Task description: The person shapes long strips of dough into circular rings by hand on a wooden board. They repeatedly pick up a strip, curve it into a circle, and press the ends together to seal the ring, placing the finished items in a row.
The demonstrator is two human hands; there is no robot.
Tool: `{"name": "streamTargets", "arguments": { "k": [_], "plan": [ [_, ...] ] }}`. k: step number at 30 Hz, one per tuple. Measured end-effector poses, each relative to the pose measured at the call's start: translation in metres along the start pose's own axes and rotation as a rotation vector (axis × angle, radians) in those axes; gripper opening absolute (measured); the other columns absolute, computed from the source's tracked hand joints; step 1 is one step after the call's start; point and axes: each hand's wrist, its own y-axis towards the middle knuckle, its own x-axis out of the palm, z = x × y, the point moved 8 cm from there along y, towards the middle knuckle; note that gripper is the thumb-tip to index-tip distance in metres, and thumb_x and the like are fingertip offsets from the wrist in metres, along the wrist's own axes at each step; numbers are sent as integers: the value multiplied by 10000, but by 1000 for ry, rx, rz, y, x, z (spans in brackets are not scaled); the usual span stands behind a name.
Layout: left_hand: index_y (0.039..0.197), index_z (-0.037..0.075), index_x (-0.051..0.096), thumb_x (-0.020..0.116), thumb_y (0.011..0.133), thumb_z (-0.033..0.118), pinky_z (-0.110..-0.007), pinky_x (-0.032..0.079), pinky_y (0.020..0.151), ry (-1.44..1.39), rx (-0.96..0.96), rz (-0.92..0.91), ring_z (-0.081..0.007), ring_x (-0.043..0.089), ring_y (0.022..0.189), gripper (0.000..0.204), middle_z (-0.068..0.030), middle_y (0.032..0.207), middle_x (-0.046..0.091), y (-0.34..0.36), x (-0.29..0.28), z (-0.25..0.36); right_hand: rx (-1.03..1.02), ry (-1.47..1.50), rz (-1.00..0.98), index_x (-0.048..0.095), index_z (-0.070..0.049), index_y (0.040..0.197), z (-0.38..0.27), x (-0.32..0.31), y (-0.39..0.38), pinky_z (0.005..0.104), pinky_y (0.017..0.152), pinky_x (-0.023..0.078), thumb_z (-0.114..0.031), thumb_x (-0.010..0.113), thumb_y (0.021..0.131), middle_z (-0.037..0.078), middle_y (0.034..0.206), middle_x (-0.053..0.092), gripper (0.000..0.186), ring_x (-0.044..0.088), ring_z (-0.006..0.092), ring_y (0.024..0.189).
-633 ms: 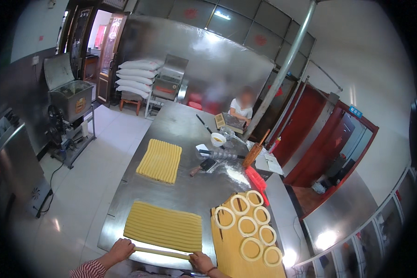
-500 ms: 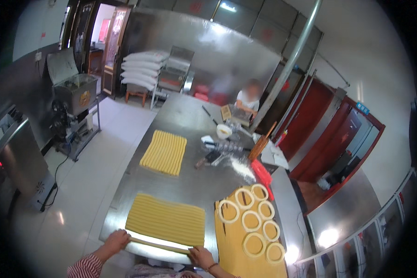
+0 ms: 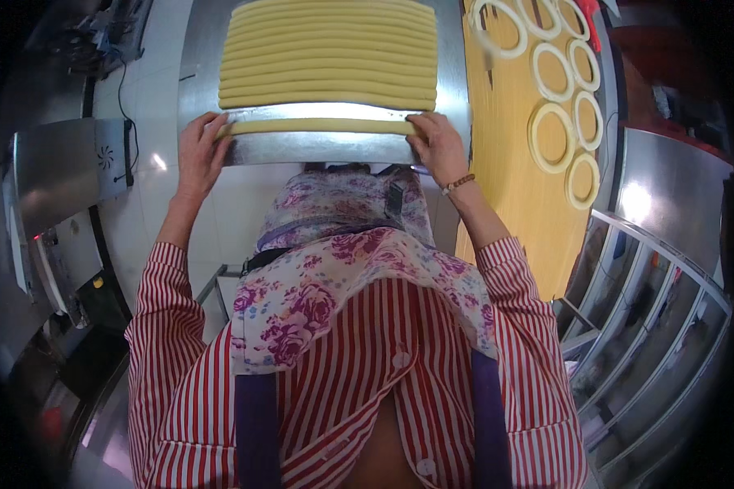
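My left hand [image 3: 205,155] and my right hand [image 3: 434,149] pinch the two ends of one long yellow dough rope [image 3: 318,125], which lies horizontally along the near edge of the steel table [image 3: 318,147]. Just beyond it, many parallel dough ropes [image 3: 328,57] lie side by side in a flat block. To the right, a yellow wooden board [image 3: 497,179] holds several pale dough rings [image 3: 550,138].
A steel machine [image 3: 53,175] with a cord stands on the tiled floor [image 3: 151,130] at the left. A metal rack [image 3: 652,318] and a steel panel [image 3: 669,187] are at the right. Part of a red object [image 3: 593,24] shows beside the board's far end.
The view has tipped sharply down, so my apron and arms now show and the co-worker and far table are out of view. Both hands still hold the rope's ends.
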Motion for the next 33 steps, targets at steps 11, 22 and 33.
{"name": "streamTargets", "arguments": {
  "k": [11,22,33],
  "plan": [
    [1184,48,647,694,845,115,-411,505,895,-341,366,75,-315,613,1050,349,-118,1139,643,86,115,197,-47,42,-17,717,-68,1052,-1,-2,17,413,842,510,-134,744,786,112,973,659,275,612,313,965],
    [1098,105,664,682,818,118,-372,482,882,-187,441,139,-224,608,972,281,-20,1080,658,74,95,129,95,40,-21,738,-76,1040,-6,-3,24,389,829,529,-159,754,795,124,979,678,260,651,306,940],
    [1120,108,684,733,803,114,-383,481,841,-41,336,172,-233,630,990,322,-28,1111,691,18,-27,-47,212,106,-52,741,-84,1077,-58,-5,32,320,764,542,-95,773,793,85,984,684,286,679,225,864]
  ]
}}
